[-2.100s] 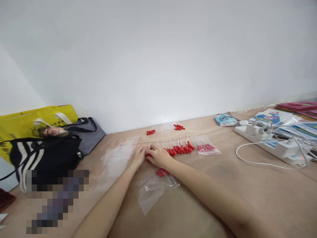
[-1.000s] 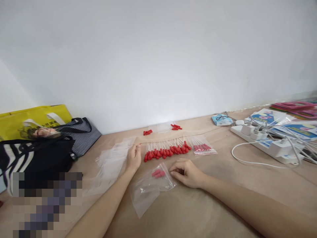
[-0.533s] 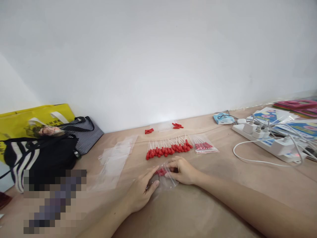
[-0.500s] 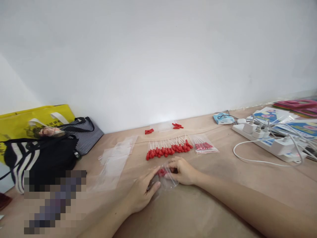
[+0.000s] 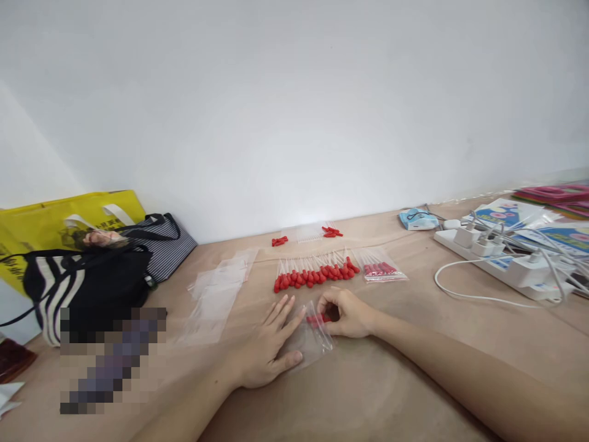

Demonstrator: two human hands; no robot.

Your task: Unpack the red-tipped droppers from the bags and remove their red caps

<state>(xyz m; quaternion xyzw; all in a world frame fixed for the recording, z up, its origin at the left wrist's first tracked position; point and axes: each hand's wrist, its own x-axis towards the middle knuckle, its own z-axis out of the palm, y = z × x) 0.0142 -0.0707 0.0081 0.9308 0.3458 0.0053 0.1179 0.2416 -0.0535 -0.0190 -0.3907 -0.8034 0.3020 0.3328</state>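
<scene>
A small clear plastic bag point(image 5: 309, 344) lies on the tan table with a few red-bulbed droppers point(image 5: 318, 318) in it. My left hand point(image 5: 269, 344) lies flat and open on the bag's left side, fingers spread. My right hand point(image 5: 347, 311) is curled in a pinch at the bag's top edge, by the red bulbs. Just beyond lies a row of several loose red-bulbed droppers point(image 5: 315, 275), and a filled bag of droppers point(image 5: 380, 270) sits to its right.
Empty clear bags point(image 5: 219, 288) lie at the left. Striped and yellow bags point(image 5: 92, 258) stand at the far left. Loose red bulbs point(image 5: 331, 231) lie near the wall. A white power strip point(image 5: 506, 261) with cables and leaflets fills the right.
My left hand left the row of droppers and came down flat on the small bag. My right hand moved from the row to the bag's top edge and pinched it.
</scene>
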